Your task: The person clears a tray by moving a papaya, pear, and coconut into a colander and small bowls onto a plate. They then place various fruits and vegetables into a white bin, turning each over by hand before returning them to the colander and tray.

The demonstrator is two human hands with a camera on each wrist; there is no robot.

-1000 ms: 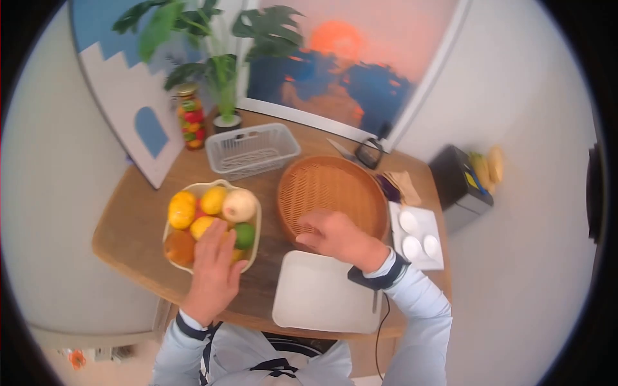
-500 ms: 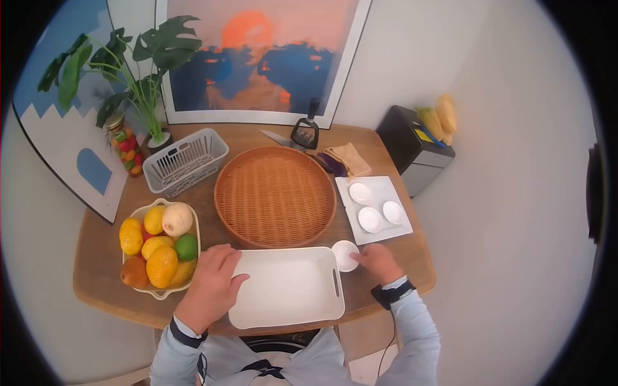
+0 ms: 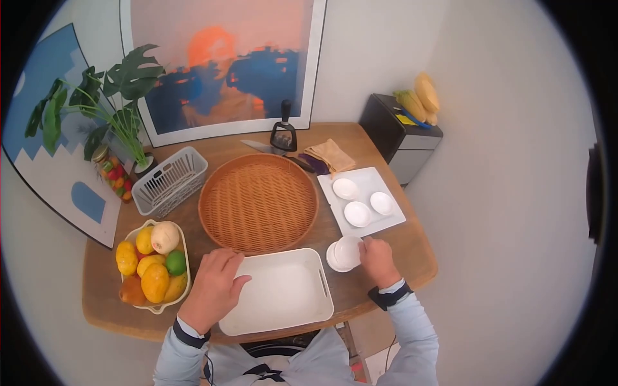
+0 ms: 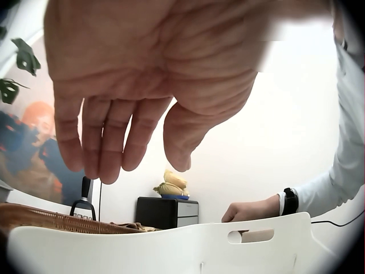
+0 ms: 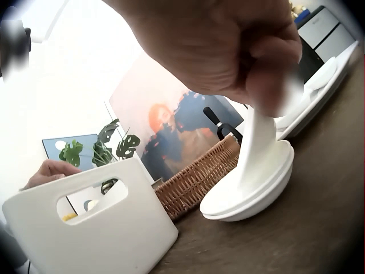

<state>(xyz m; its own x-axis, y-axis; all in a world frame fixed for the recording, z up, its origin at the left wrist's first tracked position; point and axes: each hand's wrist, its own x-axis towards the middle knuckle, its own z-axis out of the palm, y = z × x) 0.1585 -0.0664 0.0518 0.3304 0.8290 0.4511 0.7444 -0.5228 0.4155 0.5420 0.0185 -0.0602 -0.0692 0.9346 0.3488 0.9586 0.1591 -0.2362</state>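
Note:
Beside the right end of a white tray (image 3: 277, 293), my right hand (image 3: 381, 262) pinches the edge of a small white dish (image 5: 256, 148). That dish is tilted, its lower edge down in other white dishes (image 5: 251, 209) stacked on the tabletop. My left hand (image 3: 211, 286) hovers at the tray's left upper edge, fingers extended and thumb apart. In the left wrist view, the palm of the left hand (image 4: 148, 74) holds nothing and the tray wall is below the fingertips. The tray holds nothing.
A round wicker basket (image 3: 257, 202) stands behind the tray. A fruit basket (image 3: 187, 273) is on the left, a grey plastic basket (image 3: 170, 183) behind it. Three white dishes sit on a white square plate (image 3: 386, 222) at right. A knife (image 3: 257, 147) lies beside a black-handled grater (image 3: 284, 134).
My left hand has gone from over the fruit to the tray's edge. My right hand has moved from over the wicker basket to the dishes beside the tray; one dish is now tilted up.

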